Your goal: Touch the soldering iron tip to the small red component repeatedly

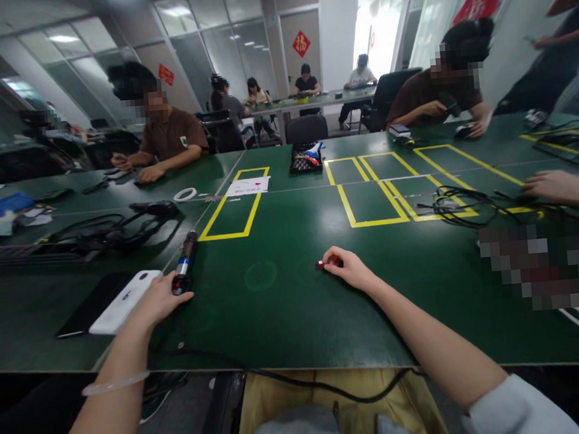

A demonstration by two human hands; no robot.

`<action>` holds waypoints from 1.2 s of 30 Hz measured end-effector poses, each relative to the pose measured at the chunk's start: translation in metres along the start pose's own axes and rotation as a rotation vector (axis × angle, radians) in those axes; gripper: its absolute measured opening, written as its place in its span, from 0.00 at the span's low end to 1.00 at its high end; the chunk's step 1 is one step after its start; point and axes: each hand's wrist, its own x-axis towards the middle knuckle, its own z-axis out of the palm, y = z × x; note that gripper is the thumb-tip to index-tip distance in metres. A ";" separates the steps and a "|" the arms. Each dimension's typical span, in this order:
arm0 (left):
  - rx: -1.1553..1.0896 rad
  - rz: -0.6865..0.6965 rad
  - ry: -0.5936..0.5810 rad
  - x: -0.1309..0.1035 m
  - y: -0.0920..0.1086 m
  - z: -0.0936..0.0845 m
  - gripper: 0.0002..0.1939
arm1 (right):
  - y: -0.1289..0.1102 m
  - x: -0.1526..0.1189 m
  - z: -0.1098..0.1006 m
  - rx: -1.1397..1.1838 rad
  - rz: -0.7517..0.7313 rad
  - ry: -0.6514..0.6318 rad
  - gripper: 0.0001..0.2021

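Observation:
Near the middle of the green table (298,323), my right hand (342,266) pinches a small red object (320,265) just above or on the tabletop. My left hand (168,297) rests by the lower end of a black cylindrical tool (184,260) with a blue and silver band. Its fingers are spread, with thumb and fingertips at the tool's base; whether they grip it is unclear. A white phone-shaped item (126,302) lies on a black tablet-like slab (93,302), left of and partly under my left forearm.
Yellow tape rectangles (375,223) mark the table. Beyond lie a black tray (306,159) with tools, a paper sheet (247,185) and a white ring (185,194). Black cables (469,206) lie right, with another person's hand (560,185) nearby. A black cable (333,393) crosses my lap.

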 end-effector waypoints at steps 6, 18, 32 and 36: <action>0.050 -0.111 0.028 -0.012 0.057 0.007 0.36 | 0.004 0.001 0.001 0.026 0.003 0.004 0.04; -0.032 0.241 0.097 -0.044 0.224 0.034 0.31 | 0.004 0.001 0.002 0.013 -0.054 0.035 0.03; -0.094 0.491 0.087 -0.074 0.313 0.051 0.28 | 0.009 0.000 0.003 -0.141 -0.159 0.070 0.05; -0.074 0.480 0.108 -0.075 0.312 0.051 0.30 | 0.008 0.001 0.001 -0.125 -0.138 0.074 0.02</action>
